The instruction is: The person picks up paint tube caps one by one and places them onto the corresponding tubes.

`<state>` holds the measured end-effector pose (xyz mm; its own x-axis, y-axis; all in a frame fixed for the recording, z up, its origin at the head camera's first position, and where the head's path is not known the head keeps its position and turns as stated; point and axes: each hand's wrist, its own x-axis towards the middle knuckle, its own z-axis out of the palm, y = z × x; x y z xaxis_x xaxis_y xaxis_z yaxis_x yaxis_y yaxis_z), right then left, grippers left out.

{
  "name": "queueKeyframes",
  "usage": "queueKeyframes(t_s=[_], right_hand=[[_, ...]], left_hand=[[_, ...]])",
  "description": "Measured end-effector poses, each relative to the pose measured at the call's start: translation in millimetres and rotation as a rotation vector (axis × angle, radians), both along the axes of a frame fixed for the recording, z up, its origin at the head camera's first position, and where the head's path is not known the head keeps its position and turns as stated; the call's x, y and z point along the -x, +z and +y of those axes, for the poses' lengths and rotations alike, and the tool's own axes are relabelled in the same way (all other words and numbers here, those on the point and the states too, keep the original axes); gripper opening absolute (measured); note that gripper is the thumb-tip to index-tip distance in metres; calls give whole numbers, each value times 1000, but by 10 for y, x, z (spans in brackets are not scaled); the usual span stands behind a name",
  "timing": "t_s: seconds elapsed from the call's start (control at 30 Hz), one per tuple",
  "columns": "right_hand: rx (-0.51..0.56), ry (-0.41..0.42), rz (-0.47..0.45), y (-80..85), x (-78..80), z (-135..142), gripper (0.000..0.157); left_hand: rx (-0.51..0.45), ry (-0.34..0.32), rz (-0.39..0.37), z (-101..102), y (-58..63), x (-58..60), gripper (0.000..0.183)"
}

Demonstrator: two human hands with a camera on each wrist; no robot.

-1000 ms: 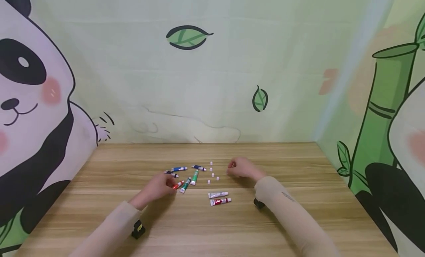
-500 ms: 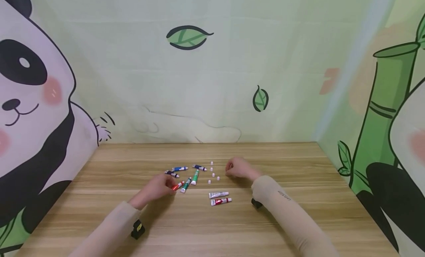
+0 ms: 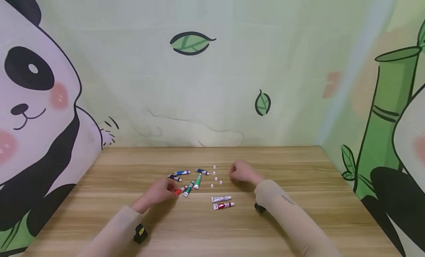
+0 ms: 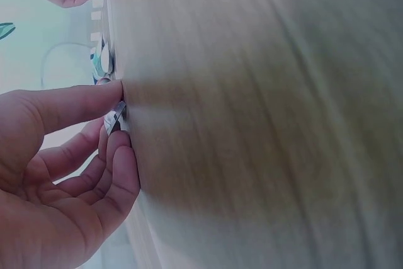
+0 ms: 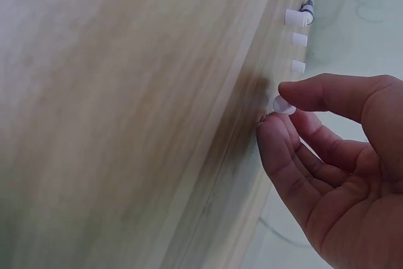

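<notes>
My left hand (image 3: 160, 190) pinches the crimped end of an orange-red paint tube (image 3: 180, 190) low on the table; its silver tail (image 4: 114, 118) shows between thumb and fingers in the left wrist view. A small white cap (image 5: 283, 105) is held between thumb and fingertips of my right hand (image 3: 244, 171), just above the tabletop. Several more white caps (image 3: 216, 179) stand in a loose group between the hands. Right beside the orange-red tube lie a dark green tube (image 3: 188, 189) and a lighter green tube (image 3: 197, 181).
Behind the green tubes lie a blue tube (image 3: 182, 173) and two dark blue tubes, one being this tube (image 3: 201, 172). Nearer the front are a silver-white tube (image 3: 221, 199) and a dark red tube (image 3: 224, 205). A panda-printed backdrop (image 3: 212, 83) encloses the wooden table (image 3: 206, 235).
The whole head view has shifted slightly down and right. Both hands keep nearly the same places, the left on the orange-red tube; the tubes and loose caps stay put on the table.
</notes>
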<state>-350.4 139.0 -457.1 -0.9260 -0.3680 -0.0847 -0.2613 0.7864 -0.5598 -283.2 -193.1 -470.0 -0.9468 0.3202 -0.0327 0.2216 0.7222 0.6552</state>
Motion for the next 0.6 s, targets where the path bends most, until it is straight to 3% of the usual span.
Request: queueKeyframes(t_s=[0.23, 0.4, 0.6], right_hand=[[45, 25, 30, 1, -4, 77, 3], [36, -38, 48, 24, 34, 124, 11], [63, -49, 89, 162, 50, 221, 13]], left_hand=[[-11, 11, -12, -3, -37, 8, 15], [-9, -15, 2, -34, -48, 32, 14], [-64, -13, -13, -85, 41, 60, 12]])
